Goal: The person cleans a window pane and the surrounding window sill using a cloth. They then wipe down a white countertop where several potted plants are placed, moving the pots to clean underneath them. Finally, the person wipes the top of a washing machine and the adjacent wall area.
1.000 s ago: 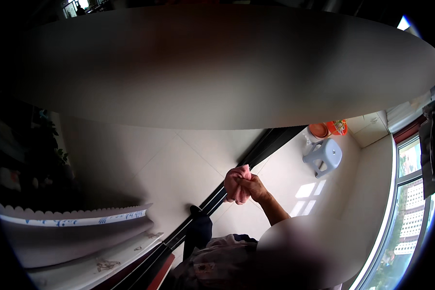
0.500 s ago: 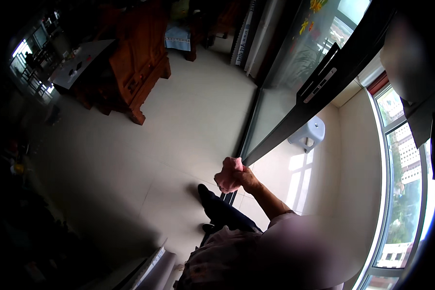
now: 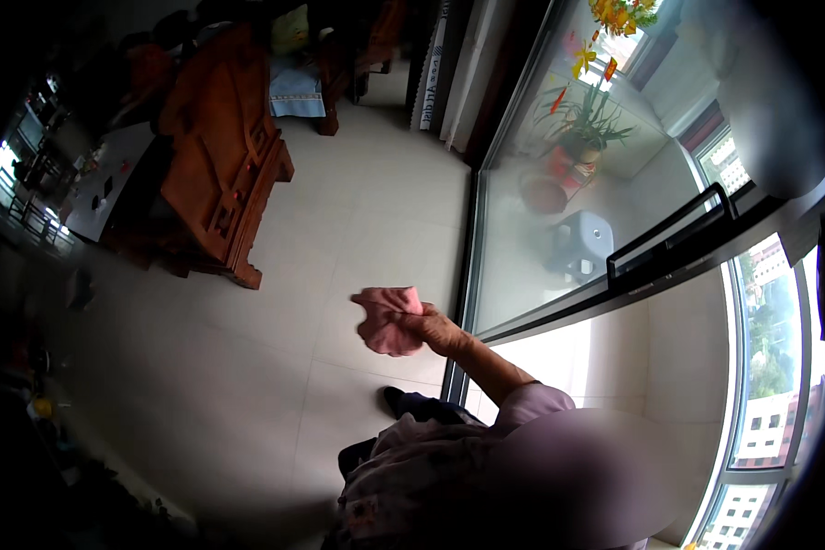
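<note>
My right hand (image 3: 437,329) is closed round a pink cloth (image 3: 390,321), which hangs loosely from the fingers to the left of the hand. The bare forearm reaches up from a light short sleeve (image 3: 533,405). Hand and cloth are in the air above the tiled floor, just left of the lower end of a dark-framed glass door (image 3: 532,266). A long black handle (image 3: 669,234) stands out from the door's frame. The cloth does not touch the glass. My left hand is not in view. A dark shoe (image 3: 392,398) shows below the cloth.
A carved wooden bench (image 3: 215,174) stands at the upper left, beside a low table (image 3: 110,183). Through the glass I see a pale plastic stool (image 3: 588,236) and a potted plant (image 3: 588,137). A dark floor track (image 3: 454,380) runs below the door. Windows (image 3: 768,357) line the right side.
My right hand and the cloth have moved left, and the cloth looks more spread. The door now takes up more of the view, with the stool seen through its glass.
</note>
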Available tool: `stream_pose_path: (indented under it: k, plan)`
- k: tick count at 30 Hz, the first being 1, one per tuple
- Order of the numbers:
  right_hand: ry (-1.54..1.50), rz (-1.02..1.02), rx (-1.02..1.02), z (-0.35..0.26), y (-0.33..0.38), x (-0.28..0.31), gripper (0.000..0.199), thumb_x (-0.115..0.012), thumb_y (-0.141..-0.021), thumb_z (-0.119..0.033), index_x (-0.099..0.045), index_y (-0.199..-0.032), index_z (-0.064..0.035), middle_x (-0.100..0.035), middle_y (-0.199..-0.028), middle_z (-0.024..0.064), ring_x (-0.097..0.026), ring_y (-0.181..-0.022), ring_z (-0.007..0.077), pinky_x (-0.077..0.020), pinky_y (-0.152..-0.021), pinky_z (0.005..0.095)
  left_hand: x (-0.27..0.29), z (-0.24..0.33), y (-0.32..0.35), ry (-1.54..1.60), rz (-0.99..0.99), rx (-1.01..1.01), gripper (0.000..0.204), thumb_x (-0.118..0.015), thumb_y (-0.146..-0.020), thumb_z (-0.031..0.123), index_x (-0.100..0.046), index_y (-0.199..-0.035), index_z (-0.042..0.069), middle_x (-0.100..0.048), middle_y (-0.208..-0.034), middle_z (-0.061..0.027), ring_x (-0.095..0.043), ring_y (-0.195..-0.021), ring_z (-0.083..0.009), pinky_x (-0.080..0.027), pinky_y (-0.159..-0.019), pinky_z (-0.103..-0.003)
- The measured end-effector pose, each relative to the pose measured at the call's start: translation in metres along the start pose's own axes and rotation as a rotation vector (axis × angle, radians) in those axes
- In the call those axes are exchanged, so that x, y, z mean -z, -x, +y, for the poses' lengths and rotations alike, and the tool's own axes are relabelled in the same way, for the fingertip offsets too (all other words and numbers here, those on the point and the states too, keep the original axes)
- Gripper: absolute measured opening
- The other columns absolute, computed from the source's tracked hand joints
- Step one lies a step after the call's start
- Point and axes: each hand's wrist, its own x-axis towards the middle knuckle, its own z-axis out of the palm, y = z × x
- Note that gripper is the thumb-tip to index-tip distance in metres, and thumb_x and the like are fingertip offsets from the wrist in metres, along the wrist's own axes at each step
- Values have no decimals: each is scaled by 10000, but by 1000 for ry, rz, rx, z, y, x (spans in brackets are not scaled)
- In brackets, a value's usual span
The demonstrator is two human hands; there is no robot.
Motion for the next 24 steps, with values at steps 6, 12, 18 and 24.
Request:
stream_pose_path:
  k: [6,12,18,24]
  plan:
    - [172,-129,-78,-1,-62,-51,347,-656,-902,-230,-605,-1157,1,-650,-1084,73,-608,-1000,154,-473,-922,302,-9,17,-48,187,14,113,373,-643,-837,291,-580,-1090,25,-606,-951,-113,-591,-829,-256,-475,-710,-382]
    - [-67,-155,-78,33,-106,-125,383,-641,-896,-212,-567,-1193,18,-645,-1075,91,-614,-995,189,-483,-904,326,10,20,-133,565,70,197,342,-638,-846,261,-584,-1084,22,-601,-957,-111,-586,-840,-250,-470,-716,-375]
    - [-65,-224,-106,34,-154,-250,364,-599,-914,-240,-582,-1171,17,-639,-1104,89,-607,-1010,188,-471,-911,326,64,42,-209,697,114,136,311,-632,-855,230,-588,-1078,18,-596,-964,-108,-580,-852,-244,-465,-722,-369]
    - [79,-322,-176,40,-205,-362,378,-570,-916,-223,-567,-1192,34,-635,-1101,97,-602,-1010,189,-472,-912,329,145,84,-266,588,-39,-30,367,-591,-914,254,-570,-1195,20,-594,-1114,-80,-557,-1029,-200,-439,-892,-356]
